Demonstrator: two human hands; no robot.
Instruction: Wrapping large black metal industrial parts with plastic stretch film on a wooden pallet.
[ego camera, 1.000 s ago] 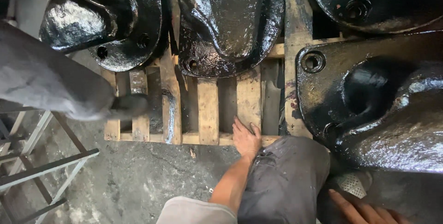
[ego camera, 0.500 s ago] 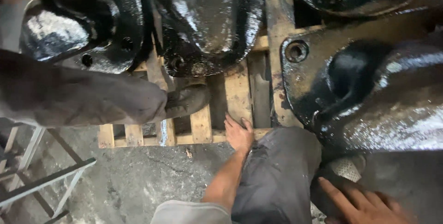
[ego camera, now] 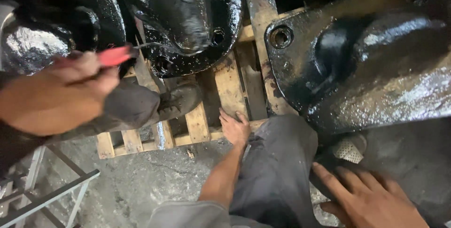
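The left hand [ego camera: 235, 128] lies open and flat on the near edge of the wooden pallet [ego camera: 197, 124]. The right hand [ego camera: 371, 200] is spread open on the floor [ego camera: 155, 181]. Both hold nothing. I think a co-worker's shoe [ego camera: 181, 97], on the same edge, could step on the fingers. The glossy black casting [ego camera: 366, 68] beside may smear the skin.

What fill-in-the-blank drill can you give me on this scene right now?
1. The left hand rests flat on the wooden ____.
2. A co-worker's hand grips a tool with a ____ handle.
3. The big metal castings are coated glossy ____.
Missing words: pallet; red; black.
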